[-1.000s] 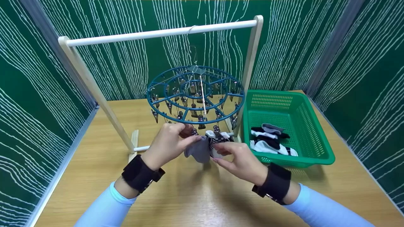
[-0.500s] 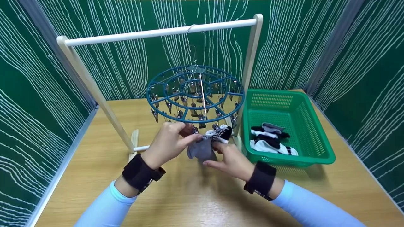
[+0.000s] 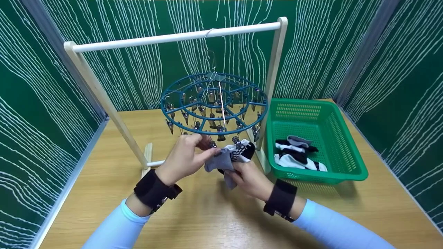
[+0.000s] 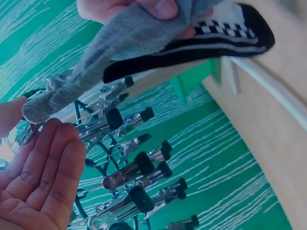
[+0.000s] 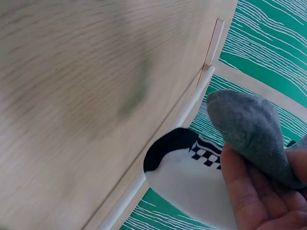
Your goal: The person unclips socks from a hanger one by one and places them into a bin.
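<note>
My left hand (image 3: pixel 188 154) pinches one end of a grey sock (image 3: pixel 219 162) at a metal clip (image 3: pixel 213 143) on the front of the round blue hanger (image 3: pixel 207 132). In the left wrist view that sock (image 4: pixel 120 43) stretches from the left thumb and fingers up to the other hand. My right hand (image 3: pixel 252 178) pinches the sock lower down, and its grey tip (image 5: pixel 244 122) sticks out past the fingers. Just behind, a white sock with black toe and checks (image 5: pixel 192 187) hangs from a neighbouring clip (image 3: pixel 236 139), close to the right hand.
The hanger hooks over the white bar (image 3: pixel 145 40) of a wooden stand, several other clips dangling from it. At right a green basket (image 3: pixel 360 171) holds a small pile of black, white and grey socks (image 3: pixel 296 154). Green walls with white streaks enclose the wooden table (image 3: pixel 193 214).
My right hand has moved left and taken hold of the grey sock, pulling its lower part toward me. The checked sock has swung to the right. The left hand stays at the clip.
</note>
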`<state>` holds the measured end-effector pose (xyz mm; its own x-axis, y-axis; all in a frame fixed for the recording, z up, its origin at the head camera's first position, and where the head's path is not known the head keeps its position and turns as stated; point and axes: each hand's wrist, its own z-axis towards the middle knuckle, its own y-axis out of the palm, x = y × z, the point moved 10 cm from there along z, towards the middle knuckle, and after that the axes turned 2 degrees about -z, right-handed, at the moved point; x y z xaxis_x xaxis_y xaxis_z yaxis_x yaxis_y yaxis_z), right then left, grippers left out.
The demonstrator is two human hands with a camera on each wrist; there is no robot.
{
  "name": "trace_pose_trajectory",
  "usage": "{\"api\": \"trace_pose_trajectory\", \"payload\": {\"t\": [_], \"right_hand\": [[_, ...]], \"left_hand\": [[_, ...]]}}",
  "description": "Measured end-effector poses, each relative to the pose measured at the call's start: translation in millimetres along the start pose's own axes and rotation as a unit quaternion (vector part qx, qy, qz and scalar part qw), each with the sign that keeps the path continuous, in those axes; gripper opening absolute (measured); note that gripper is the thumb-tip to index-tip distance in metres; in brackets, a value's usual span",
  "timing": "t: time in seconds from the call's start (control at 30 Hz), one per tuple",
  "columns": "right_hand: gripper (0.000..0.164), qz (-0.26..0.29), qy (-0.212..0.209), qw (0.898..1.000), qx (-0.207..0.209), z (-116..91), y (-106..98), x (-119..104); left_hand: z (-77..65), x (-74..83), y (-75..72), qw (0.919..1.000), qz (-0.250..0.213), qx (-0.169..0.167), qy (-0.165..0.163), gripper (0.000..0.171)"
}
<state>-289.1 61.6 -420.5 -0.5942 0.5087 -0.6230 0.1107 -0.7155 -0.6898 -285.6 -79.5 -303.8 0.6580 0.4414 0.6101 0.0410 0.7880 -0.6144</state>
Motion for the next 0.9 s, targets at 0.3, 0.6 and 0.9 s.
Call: {"api": "trace_pose_trajectory", "payload": {"t": [0.3, 0.6, 0.9], "right_hand": [[0.014, 0.016, 0.012, 1.0, -0.003, -1, 0, 5], [0.017, 0.011, 0.04, 0.999, -0.001, -6, -6, 16], [0.025, 0.005, 0.043, 0.999, -0.016, -14, -17, 20]], "left_hand": [[-1.5, -5.6, -1.8, 0.9998, -0.015, 0.009, -0.012, 0.014], [-3.2, -6.2, -5.0, 0.9993, -0.025, 0.009, -0.027, 0.013], [-4.7, -8.2, -11.1, 0.9989, -0.032, 0.022, -0.028, 0.011]]}}
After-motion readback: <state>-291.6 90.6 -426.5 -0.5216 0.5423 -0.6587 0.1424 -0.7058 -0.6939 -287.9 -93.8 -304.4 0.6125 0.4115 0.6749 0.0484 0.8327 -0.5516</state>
